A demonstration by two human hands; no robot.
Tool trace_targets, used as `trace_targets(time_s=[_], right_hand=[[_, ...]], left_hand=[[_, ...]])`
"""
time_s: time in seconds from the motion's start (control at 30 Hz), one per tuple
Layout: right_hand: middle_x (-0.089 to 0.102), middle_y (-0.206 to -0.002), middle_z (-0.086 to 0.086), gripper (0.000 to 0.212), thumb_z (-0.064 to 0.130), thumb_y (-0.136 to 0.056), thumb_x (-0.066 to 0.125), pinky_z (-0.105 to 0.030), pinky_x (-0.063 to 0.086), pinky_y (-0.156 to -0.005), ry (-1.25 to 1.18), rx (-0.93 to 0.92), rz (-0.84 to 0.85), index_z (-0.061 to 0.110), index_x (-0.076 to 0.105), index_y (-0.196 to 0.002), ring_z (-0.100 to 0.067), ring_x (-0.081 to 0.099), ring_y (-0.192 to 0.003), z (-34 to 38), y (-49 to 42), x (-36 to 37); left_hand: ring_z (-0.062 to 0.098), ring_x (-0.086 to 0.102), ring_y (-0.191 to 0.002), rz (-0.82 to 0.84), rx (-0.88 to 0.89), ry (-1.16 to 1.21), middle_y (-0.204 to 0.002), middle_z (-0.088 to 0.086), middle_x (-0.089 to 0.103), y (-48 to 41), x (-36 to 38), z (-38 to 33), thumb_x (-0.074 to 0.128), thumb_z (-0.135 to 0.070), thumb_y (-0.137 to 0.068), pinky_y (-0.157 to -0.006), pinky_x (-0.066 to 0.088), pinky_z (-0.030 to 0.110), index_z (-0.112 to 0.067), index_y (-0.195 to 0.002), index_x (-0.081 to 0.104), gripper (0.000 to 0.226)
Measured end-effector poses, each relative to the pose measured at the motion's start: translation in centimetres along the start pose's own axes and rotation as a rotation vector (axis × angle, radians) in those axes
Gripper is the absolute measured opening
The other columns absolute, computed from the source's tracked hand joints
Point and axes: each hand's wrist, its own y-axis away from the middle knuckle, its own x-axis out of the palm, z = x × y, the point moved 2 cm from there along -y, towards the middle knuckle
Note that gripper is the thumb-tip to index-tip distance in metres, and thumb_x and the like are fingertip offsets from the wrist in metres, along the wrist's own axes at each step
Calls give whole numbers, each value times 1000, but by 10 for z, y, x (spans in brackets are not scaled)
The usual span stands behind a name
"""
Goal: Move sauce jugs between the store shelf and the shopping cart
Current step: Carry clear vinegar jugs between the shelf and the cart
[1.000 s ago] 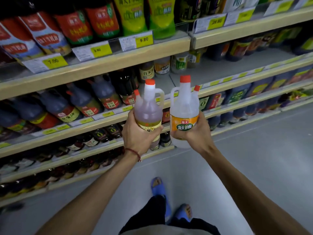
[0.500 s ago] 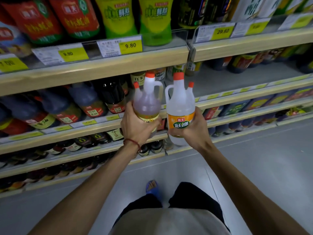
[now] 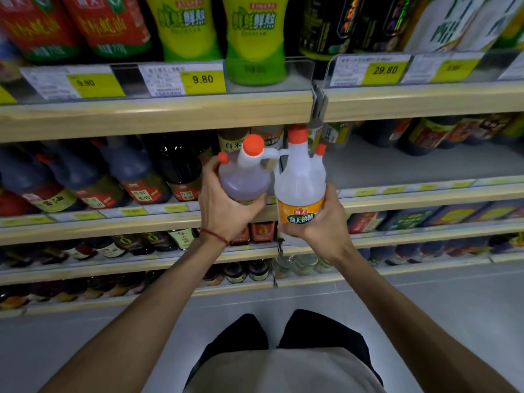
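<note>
I hold two jugs side by side in front of the store shelf [image 3: 158,120]. My left hand [image 3: 224,205] grips the body of a brownish jug [image 3: 243,180] with an orange cap, tilted toward the shelf. My right hand [image 3: 323,222] grips the base of a clear white jug [image 3: 300,177] with an orange label and orange caps, held upright. Both jugs are level with the middle shelf board [image 3: 397,165], whose grey surface lies bare behind them. No shopping cart is in view.
Dark sauce jugs [image 3: 130,171] fill the middle shelf to the left. Green pouches [image 3: 255,38] and red pouches [image 3: 107,24] stand on the top shelf above price tags [image 3: 201,79]. Small bottles [image 3: 246,270] line the lower shelves. Grey floor [image 3: 439,302] lies beneath.
I have stepped closer to the shelf, which now fills more of the view. Both jugs have moved up and forward to the middle shelf; the brownish jug has tilted forward.
</note>
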Motion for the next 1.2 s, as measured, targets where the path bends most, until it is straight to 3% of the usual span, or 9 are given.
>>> trace_targets(time_s=[0.2,0.4,0.57,0.77,0.9,0.97,1.03,1.13,1.2], right_hand=[[62,-124,7,103,28,-48,101,-43,61,-89,1,-65,-47,23,44,-133,-15,64,-112,-7,-11,6],[61,-123,7,100,20,-53,103,-39,61,-89,1,-106,-66,20,44,-133,-13,63,-113,-10,-19,6],[60,-124,7,102,22,-51,104,-39,61,-89,5,-113,-72,20,43,-134,-15,62,-115,-13,-19,8],[58,-121,16,100,18,-53,103,-21,55,-81,-8,-115,-41,29,41,-131,-6,61,-113,-14,-16,11],[60,-124,9,101,21,-52,103,-30,58,-85,-28,-106,-33,28,43,-132,-13,62,-114,-16,-15,14],[61,-124,8,99,19,-52,103,-33,59,-86,-42,-99,-32,27,44,-130,-15,62,-114,-16,-13,17],[62,-123,8,97,15,-52,103,-33,59,-85,-59,-92,-26,27,45,-128,-15,63,-113,-16,-12,19],[62,-123,8,97,15,-52,102,-35,60,-87,-73,-81,-14,27,45,-129,-14,63,-114,-18,-10,23],[61,-124,9,97,16,-52,102,-36,60,-88,-74,-76,-11,24,45,-131,-15,62,-115,-18,-9,24]], left_hand=[[19,58,-119,-37,96,17,-131,8,56,-19,8,15,98,-31,-55,-95,52,31,-26,-134,37,101],[21,58,-117,-70,2,24,-131,7,57,-27,21,37,98,-27,-55,-95,54,40,-16,-138,39,102],[20,60,-117,-54,-71,44,-130,3,59,-36,27,45,97,-33,-55,-93,52,31,-19,-141,39,105],[12,61,-110,-60,-143,59,-128,-1,62,-42,27,55,99,-32,-55,-89,54,23,-15,-141,44,103],[9,61,-100,-1,-188,69,-115,-8,62,-50,25,53,99,-22,-57,-73,44,-1,-12,-139,47,98],[9,61,-100,9,-188,63,-115,-8,61,-50,25,52,99,-22,-57,-71,41,-4,-12,-140,46,99],[10,61,-104,7,-199,53,-119,-7,62,-48,26,52,99,-25,-57,-77,44,1,-14,-141,45,101],[15,61,-118,-14,-221,34,-133,1,61,-37,26,55,98,-25,-58,-98,52,26,-14,-145,43,103],[17,53,-130,-81,-221,42,-144,4,52,-20,24,50,94,-19,-65,-109,48,36,-11,-149,39,101]])
